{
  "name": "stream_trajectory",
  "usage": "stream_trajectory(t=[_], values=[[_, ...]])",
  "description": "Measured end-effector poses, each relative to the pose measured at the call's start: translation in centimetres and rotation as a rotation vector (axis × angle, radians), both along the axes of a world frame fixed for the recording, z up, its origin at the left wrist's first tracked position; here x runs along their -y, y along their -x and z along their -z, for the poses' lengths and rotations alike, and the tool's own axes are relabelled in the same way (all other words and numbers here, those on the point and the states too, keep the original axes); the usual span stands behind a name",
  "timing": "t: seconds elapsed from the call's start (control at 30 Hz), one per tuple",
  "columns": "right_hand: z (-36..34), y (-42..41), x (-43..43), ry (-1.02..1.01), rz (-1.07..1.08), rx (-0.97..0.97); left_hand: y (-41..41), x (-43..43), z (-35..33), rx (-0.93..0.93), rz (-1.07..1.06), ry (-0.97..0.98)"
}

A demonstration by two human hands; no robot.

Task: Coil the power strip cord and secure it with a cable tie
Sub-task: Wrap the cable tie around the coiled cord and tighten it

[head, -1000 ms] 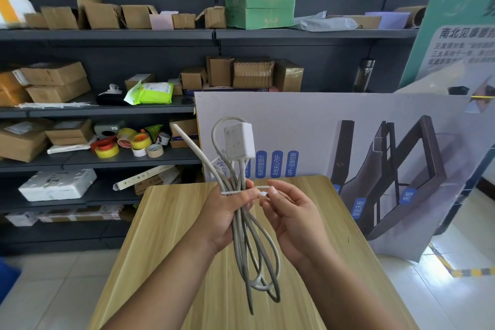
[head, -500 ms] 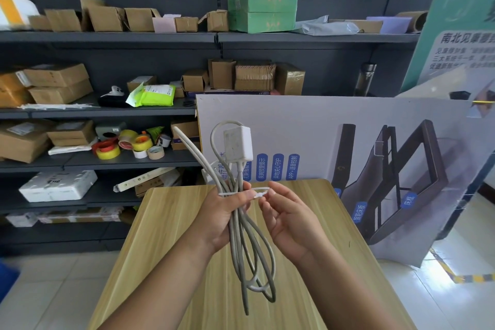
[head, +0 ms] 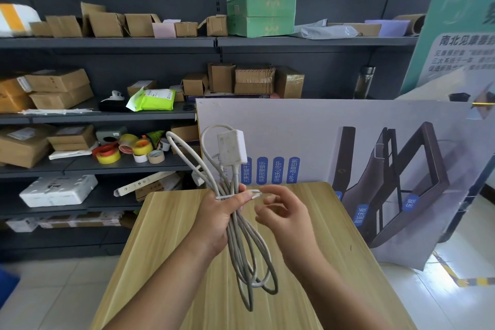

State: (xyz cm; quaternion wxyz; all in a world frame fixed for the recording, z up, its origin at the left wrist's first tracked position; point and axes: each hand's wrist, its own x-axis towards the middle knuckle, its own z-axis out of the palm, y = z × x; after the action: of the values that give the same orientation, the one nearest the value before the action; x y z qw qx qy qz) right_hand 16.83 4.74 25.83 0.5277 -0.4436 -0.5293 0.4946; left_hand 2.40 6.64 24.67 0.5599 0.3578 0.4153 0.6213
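Note:
My left hand grips a bundle of grey cord folded into long loops, held upright above the wooden table. The white power strip block stands above my fist, and the loops hang below it. A thin white cable tie wraps the bundle just above my left fingers, its tail pointing right. My right hand is beside the bundle, thumb and forefinger at the tie's tail; whether they pinch it is unclear. A white plug peeks out behind the cords.
Grey shelving with cardboard boxes, tape rolls and a green box fills the back and left. A large printed board leans behind the table on the right. Tiled floor lies around the table.
My right fingers have loosened and spread away from the tie's tail, where they pinched it before. The bundle stays in my left hand, almost in the same place.

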Motion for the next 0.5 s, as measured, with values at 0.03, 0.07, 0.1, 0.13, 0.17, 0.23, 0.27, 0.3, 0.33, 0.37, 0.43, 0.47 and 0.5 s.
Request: stream_trajectory(t=[0.03, 0.07, 0.1, 0.13, 0.17, 0.23, 0.27, 0.3, 0.33, 0.37, 0.43, 0.47, 0.5], values=[[0.1, 0.2, 0.1, -0.12, 0.047, 0.171, 0.1, -0.1, 0.0, -0.019, -0.026, 0.004], [0.1, 0.5, 0.1, -0.211, 0.084, 0.274, 0.1, -0.1, 0.0, -0.042, -0.045, 0.014], [0.1, 0.7, 0.1, -0.275, 0.115, 0.311, 0.0, -0.1, 0.1, -0.078, -0.061, 0.023], [0.0, 0.8, 0.0, -0.322, 0.15, 0.323, -0.1, -0.1, 0.1, -0.116, -0.068, 0.028], [0.0, 0.8, -0.1, -0.353, 0.185, 0.334, -0.2, 0.0, 0.0, -0.139, -0.064, 0.027], [0.0, 0.7, -0.6, -0.359, 0.232, 0.34, -0.2, 0.0, 0.1, -0.134, -0.057, 0.021], [0.1, 0.5, -0.8, -0.347, 0.246, 0.332, -0.2, -0.2, 0.2, -0.128, -0.069, 0.021], [0.1, 0.5, -0.8, -0.343, 0.26, 0.329, -0.2, -0.2, 0.3, -0.125, -0.092, 0.017], [0.2, 0.5, -0.9, -0.36, 0.273, 0.333, -0.2, -0.3, 0.3, -0.134, -0.124, 0.009], [0.4, 0.6, -0.9, -0.39, 0.284, 0.342, -0.4, -0.2, 0.3, -0.153, -0.157, -0.005], [0.6, 0.9, -0.7, -0.458, 0.301, 0.357, -0.8, -0.2, 0.3, -0.182, -0.208, -0.024], [0.7, 1.0, -0.6, -0.483, 0.309, 0.354, -0.9, -0.2, 0.4, -0.185, -0.226, -0.02], [0.7, 1.1, -0.6, -0.505, 0.316, 0.348, -0.9, -0.3, 0.5, -0.175, -0.248, -0.007]])
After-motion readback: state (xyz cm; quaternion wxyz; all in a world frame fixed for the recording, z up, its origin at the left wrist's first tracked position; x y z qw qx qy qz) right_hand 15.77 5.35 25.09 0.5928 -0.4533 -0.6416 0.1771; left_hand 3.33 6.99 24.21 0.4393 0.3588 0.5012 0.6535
